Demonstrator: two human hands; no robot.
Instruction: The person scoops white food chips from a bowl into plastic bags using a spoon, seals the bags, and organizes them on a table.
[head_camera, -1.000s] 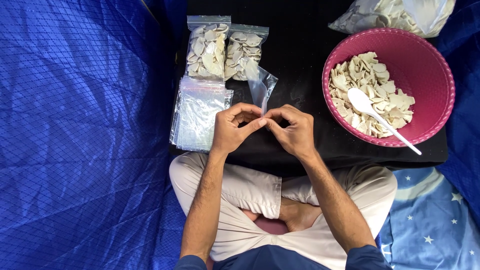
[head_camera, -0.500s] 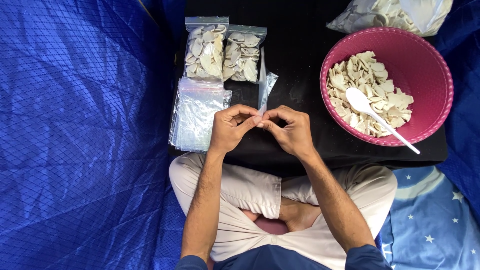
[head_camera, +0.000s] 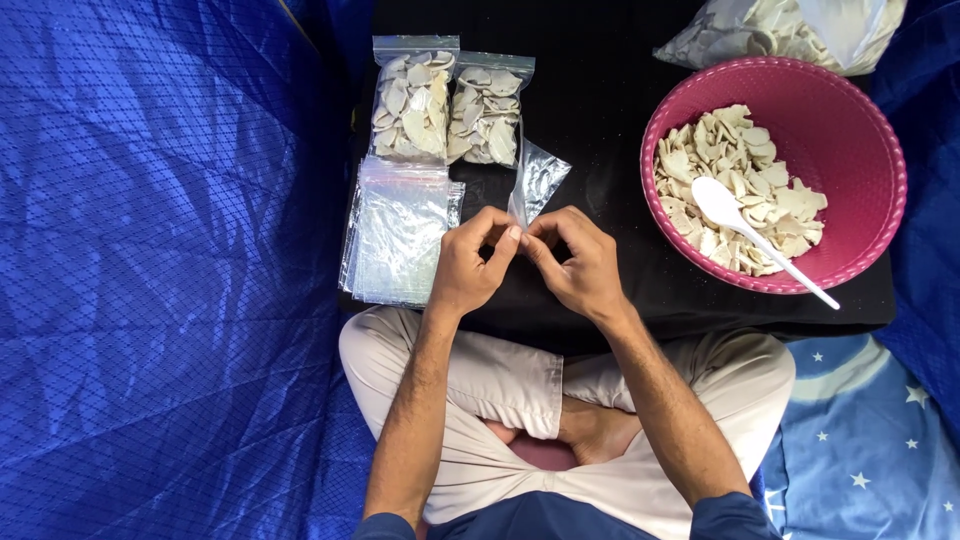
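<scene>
Between both hands, fingertips pinch empty bag.

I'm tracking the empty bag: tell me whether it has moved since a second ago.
No real move: the small clear bag sits pinched between both hands, right of the filled bags.

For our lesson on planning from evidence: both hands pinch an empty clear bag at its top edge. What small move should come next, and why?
Probably pull the mouth of the small clear bag apart. The left hand and right hand pinch its edge, it looks empty, and chips wait in the pink bowl with a white spoon.
</scene>
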